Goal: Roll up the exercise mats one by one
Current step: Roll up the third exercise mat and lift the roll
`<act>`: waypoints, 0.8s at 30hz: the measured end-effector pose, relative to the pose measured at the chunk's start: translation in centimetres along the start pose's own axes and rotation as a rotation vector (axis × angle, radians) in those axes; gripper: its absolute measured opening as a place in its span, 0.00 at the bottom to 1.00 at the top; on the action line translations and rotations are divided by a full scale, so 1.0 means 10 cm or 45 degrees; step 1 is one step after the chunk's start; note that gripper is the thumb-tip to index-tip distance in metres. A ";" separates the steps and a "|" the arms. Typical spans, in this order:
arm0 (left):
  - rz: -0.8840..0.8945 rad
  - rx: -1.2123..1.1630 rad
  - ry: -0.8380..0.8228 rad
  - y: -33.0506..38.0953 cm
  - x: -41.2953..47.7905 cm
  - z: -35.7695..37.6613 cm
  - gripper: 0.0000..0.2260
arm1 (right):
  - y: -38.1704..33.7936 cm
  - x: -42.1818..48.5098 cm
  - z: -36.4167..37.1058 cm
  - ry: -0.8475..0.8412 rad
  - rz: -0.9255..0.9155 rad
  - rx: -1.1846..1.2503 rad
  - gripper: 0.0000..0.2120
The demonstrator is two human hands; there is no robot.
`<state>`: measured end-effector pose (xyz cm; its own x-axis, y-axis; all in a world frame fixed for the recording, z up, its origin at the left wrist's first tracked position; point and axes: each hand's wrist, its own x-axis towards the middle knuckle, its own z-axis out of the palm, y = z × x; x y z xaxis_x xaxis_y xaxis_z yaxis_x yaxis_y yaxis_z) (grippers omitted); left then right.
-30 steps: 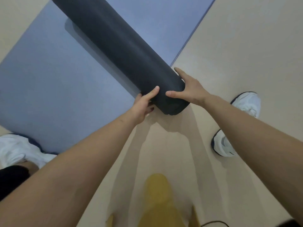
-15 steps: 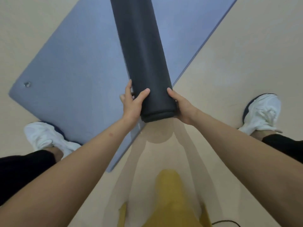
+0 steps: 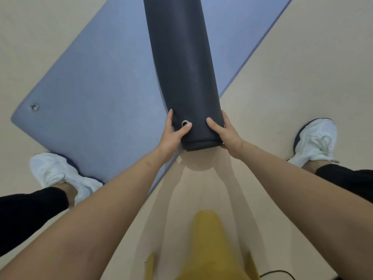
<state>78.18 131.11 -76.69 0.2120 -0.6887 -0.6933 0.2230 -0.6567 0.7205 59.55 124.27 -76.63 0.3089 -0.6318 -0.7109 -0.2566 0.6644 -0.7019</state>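
Observation:
A dark grey rolled mat (image 3: 185,67) stretches from the top of the view down to the centre, its near end lifted above the floor. My left hand (image 3: 171,136) grips the left side of that end, thumb beside a metal eyelet (image 3: 184,123). My right hand (image 3: 224,132) clasps the right side of the same end. Under the roll a blue mat (image 3: 96,93) lies flat and unrolled on the floor, with an eyelet (image 3: 34,107) at its left corner.
My two white shoes stand apart on the beige floor: the left shoe (image 3: 58,174) touches the blue mat's near edge, the right shoe (image 3: 314,140) is off to the right. A yellow garment (image 3: 210,243) hangs at bottom centre beside a black cord (image 3: 276,272).
The rolled mat has swung from a diagonal to nearly straight ahead. Both hands shifted to opposite sides of its near end, and the eyelet has turned into view.

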 end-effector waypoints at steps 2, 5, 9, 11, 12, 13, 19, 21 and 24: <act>-0.066 -0.033 -0.048 0.07 -0.03 0.02 0.40 | -0.01 0.00 0.01 0.036 -0.009 0.029 0.29; -0.088 -0.013 -0.052 0.24 -0.15 0.03 0.38 | -0.11 -0.09 0.03 0.059 0.001 0.078 0.26; -0.052 0.083 -0.048 0.63 -0.47 -0.13 0.36 | -0.47 -0.35 0.19 -0.030 0.007 0.022 0.26; -0.021 0.151 -0.040 0.86 -0.68 -0.23 0.35 | -0.69 -0.55 0.29 -0.084 0.015 -0.047 0.29; -0.002 0.190 -0.038 0.98 -0.80 -0.30 0.35 | -0.80 -0.66 0.34 -0.098 0.005 -0.070 0.32; 0.024 0.230 -0.040 1.08 -0.92 -0.35 0.34 | -0.89 -0.76 0.37 -0.107 -0.015 -0.082 0.34; 0.248 0.334 -0.065 1.66 -1.83 -0.52 0.20 | -1.46 -1.56 0.58 -0.192 -0.298 -0.135 0.29; 0.335 0.326 -0.081 1.79 -2.16 -0.54 0.16 | -1.65 -1.82 0.60 -0.204 -0.421 -0.193 0.37; 0.452 0.266 -0.050 1.83 -2.58 -0.60 0.17 | -1.87 -2.23 0.64 -0.177 -0.602 -0.283 0.42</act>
<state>82.50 138.76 -45.71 0.2033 -0.8924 -0.4028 -0.0567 -0.4214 0.9051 63.30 128.53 -47.40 0.5519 -0.7727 -0.3137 -0.2433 0.2106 -0.9468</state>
